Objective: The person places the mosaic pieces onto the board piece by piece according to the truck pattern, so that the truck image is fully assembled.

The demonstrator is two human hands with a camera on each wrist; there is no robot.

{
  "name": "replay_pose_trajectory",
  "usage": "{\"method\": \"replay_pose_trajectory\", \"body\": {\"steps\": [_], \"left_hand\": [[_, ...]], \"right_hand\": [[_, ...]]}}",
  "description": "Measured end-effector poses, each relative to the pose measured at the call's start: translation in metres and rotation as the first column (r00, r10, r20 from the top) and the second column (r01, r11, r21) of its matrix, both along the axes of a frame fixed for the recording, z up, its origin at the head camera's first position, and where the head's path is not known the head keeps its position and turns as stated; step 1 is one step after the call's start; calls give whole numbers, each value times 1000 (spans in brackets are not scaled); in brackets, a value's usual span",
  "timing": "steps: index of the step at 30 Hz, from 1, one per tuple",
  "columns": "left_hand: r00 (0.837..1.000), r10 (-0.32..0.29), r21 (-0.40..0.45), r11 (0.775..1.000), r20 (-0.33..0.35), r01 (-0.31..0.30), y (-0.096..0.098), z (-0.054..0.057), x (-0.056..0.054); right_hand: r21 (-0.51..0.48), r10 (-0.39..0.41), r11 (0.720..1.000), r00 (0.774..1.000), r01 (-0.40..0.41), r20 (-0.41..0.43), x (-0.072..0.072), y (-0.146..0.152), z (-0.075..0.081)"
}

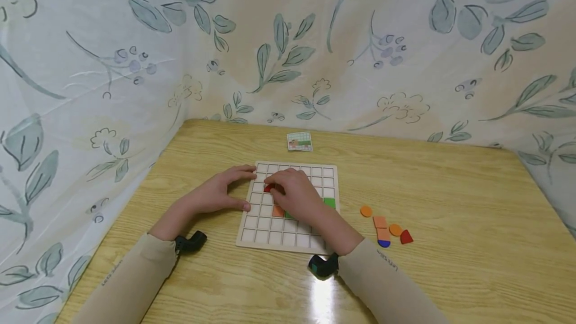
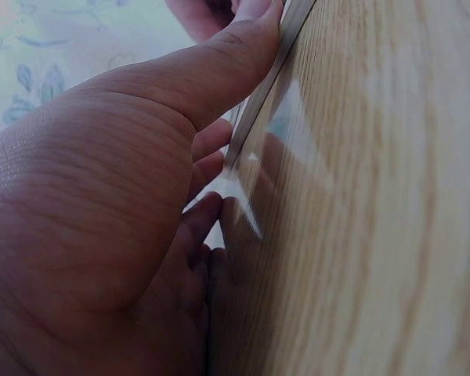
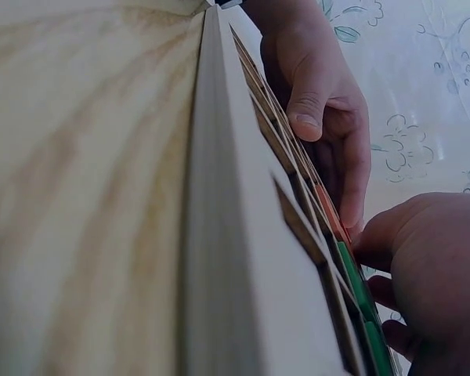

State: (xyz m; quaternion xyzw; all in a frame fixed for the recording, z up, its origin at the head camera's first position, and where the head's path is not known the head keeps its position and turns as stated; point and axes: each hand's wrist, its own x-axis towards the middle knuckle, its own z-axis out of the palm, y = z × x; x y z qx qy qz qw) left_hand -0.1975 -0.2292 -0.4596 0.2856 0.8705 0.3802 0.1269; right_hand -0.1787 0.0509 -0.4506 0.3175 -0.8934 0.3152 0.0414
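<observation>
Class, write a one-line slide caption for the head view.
Right hand holds a red tile at a wooden grid board; left hand touches the board's edge.

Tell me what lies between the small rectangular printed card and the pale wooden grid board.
Only bare yellowish wood-grain tabletop separates the card from the board, in the head view.

My head camera looks forward and down from above the counter; each wrist camera sits low and close, tipped sideways, the left facing past my left hand, the right along the board; head and right-wrist views share board and right hand.
</observation>
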Motion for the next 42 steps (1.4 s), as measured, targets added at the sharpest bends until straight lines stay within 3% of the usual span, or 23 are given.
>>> {"method": "replay_pose_trajectory", "body": {"steps": [11,21,33,42], "left_hand": [[1000,1,-1,1000,0,-1,-4,-3,2],[1000,5,-1,1000,6,-5,-1,-2,1],[1000,11,8,1000,12,-11,2,2,-1],[1000,7,-17,1000,12,-7,1,1,0]], "right_hand": [[-27,38,999,999,-38,-7,0,2,-2],[-40,59,997,993,-63,-99,5,13,0],[-10,57,998,976,-60,-211,28,37,6],[49,12,999,978,-2,-206,46,63,5]]}}
